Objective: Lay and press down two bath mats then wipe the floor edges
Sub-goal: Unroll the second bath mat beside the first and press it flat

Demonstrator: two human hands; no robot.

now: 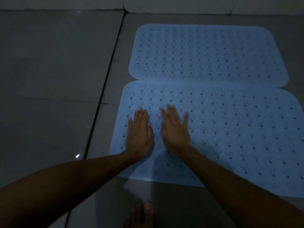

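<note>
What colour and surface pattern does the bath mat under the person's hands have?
The near bath mat is light blue, dotted with rows of small round holes, seen in the head view.

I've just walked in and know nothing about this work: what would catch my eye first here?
Two pale blue perforated bath mats lie edge to edge on the dark grey tiled floor, the far mat near the wall and the near mat closest to the person. Both hands press flat, side by side, on the near mat's left part: the left hand and the right hand. A bare foot shows at the bottom edge.
</note>
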